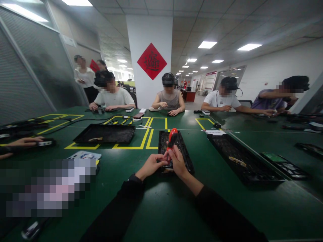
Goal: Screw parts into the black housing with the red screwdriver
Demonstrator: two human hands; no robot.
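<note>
A screwdriver [173, 138] with a red and black handle stands nearly upright, its handle end up. My right hand [178, 160] is closed round the lower part of its handle. Close against it, my left hand [153, 164] has its fingertips pinched together by the screwdriver's lower end; what they hold is too small to make out. The screwdriver's tip is hidden by my fingers. Under both hands lies a black plastic tray-like casing [186, 155], partly covered by them, with small parts inside that I cannot tell apart.
Another black tray [131, 136] lies ahead to the left, and a long one [264, 179] to the right holds a tan strip [237, 161]. A green circuit board [274, 157] sits farther right. A co-worker's hand [27, 143] is at the left. Several people sit across the green table [161, 215].
</note>
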